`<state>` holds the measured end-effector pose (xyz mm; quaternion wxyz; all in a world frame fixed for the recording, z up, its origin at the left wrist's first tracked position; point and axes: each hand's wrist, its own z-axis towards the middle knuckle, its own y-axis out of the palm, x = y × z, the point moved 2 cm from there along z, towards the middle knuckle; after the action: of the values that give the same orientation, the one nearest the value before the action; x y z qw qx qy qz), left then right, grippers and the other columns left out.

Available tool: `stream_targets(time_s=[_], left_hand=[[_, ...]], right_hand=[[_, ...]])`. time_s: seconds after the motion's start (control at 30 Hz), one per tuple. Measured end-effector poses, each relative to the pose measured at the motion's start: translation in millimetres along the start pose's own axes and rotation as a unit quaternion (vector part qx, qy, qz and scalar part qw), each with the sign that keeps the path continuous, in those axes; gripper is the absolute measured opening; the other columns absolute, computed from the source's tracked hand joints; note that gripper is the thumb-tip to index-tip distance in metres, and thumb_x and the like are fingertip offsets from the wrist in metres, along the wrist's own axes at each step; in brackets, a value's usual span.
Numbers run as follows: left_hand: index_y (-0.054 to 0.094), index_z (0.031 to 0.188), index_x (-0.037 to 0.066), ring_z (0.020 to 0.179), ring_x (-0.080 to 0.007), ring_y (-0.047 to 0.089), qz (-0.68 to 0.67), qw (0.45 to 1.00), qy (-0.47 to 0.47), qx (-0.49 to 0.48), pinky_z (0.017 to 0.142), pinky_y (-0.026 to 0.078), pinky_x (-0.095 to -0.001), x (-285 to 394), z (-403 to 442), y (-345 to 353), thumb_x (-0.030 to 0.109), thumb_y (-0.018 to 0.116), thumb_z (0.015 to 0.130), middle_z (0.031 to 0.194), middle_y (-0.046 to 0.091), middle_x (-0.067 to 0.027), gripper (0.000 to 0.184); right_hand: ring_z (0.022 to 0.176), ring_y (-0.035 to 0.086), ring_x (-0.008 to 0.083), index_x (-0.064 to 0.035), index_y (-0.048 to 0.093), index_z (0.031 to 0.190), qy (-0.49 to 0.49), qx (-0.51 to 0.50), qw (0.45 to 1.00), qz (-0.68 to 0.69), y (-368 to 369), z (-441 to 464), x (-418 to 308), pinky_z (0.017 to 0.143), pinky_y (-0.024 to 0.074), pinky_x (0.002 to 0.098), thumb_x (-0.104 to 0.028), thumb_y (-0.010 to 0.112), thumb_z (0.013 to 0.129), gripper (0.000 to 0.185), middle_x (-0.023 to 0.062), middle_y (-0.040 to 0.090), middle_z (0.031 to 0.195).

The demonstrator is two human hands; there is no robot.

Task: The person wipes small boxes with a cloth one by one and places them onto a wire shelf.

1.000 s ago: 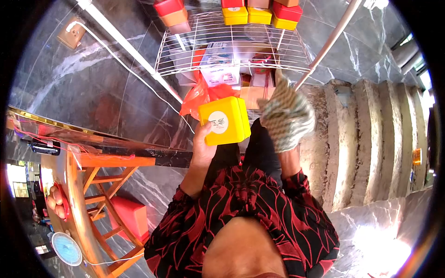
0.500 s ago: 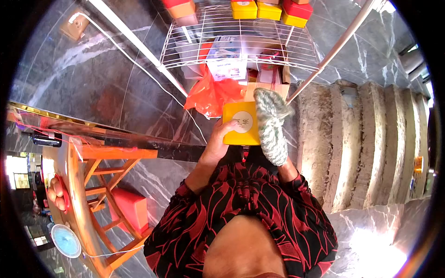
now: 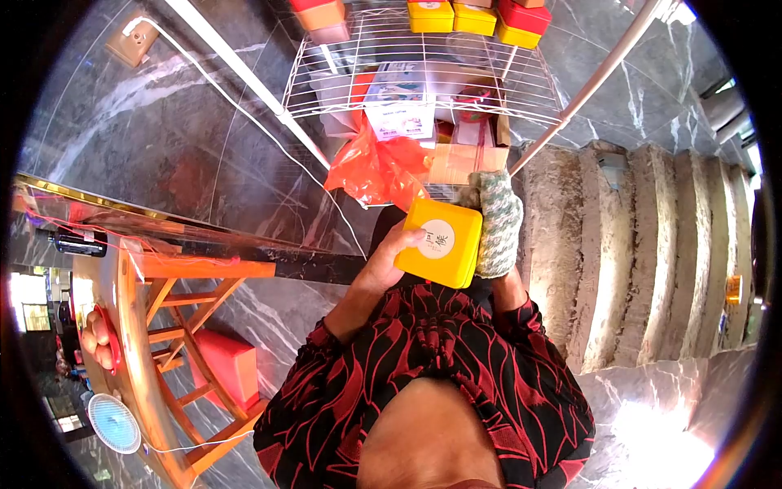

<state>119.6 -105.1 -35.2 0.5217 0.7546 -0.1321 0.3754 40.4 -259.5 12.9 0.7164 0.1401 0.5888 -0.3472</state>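
My left hand (image 3: 384,259) grips a yellow box (image 3: 458,254) by its left side, the thumb lying on the lid beside a round white label with dark characters. The box is tilted in front of my body. Over my right hand (image 3: 498,231) is a green-and-white knitted covering that looks like a mitt or glove, and it hides the fingers. This knitted hand is against the right edge of the box; whether it grips the box I cannot make out.
Ahead stands a white wire rack (image 3: 383,45) with yellow and red boxes (image 3: 474,19) on top. Beneath are an orange-red plastic bag (image 3: 379,173) and a cardboard box (image 3: 466,164). Concrete steps (image 3: 599,261) rise at right; a wooden chair (image 3: 204,273) stands at left.
The yellow box has moved towards my body and slightly right, and has turned. My knitted right hand has shifted down and right, from upright beside the box to lying along its edge.
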Motion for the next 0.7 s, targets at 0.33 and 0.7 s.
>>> stream_targets(time_s=[0.33, 0.7], left_hand=[[0.055, 0.112, -0.001, 0.101, -0.0198, 0.058, -0.14, 0.982, 0.088, 0.091, 0.09, 0.044, -0.0332, -9, 6, -19, 0.022, 0.055, 0.085, 0.107, 0.062, -0.0101, 0.036], [0.035, 0.127, 0.006, 0.11, -0.0198, 0.052, 0.05, 0.961, 0.239, 0.133, 0.094, 0.042, -0.034, 5, 8, 8, 0.015, 0.057, 0.087, 0.119, 0.051, -0.0086, 0.046]], right_hand=[[0.109, 0.05, 0.0125, -0.0034, 0.039, 0.131, -0.054, -0.026, 0.996, 0.072, 29, -27, 39, 0.09, 0.0444, 0.0254, -0.004, 0.049, 0.092, 0.04, 0.0063, 0.05, 0.124], [0.094, 0.056, 0.0286, 0.0013, 0.053, 0.115, -0.227, 0.069, 0.956, -0.174, 32, -12, 3, 0.087, 0.0429, 0.0366, -0.013, 0.05, 0.085, 0.033, 0.0148, 0.059, 0.104]])
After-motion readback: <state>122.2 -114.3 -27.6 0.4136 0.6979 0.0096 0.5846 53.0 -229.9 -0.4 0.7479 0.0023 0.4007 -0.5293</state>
